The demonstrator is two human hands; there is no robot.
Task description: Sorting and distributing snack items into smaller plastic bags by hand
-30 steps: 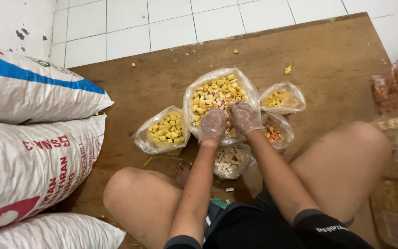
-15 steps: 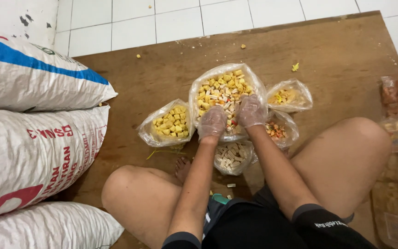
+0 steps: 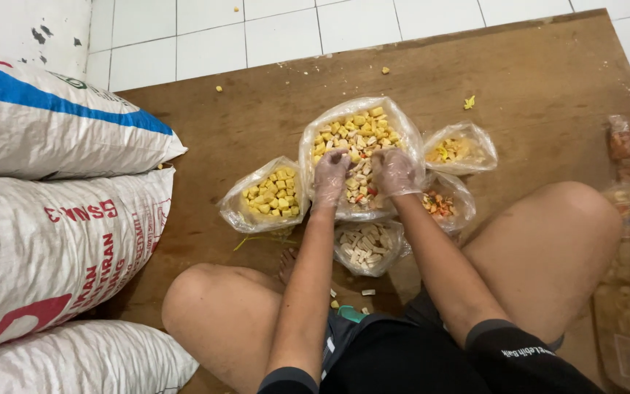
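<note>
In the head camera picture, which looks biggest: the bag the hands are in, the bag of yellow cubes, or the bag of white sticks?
1. The mixed bag that the left hand and right hand reach into.
2. The bag of yellow cubes.
3. The bag of white sticks, though it looks nearly the same size as the yellow one and is partly hidden.

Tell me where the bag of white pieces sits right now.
In the head view, the bag of white pieces lies on the wooden board between the person's forearms, just nearer the body than the big mixed bag.
</note>
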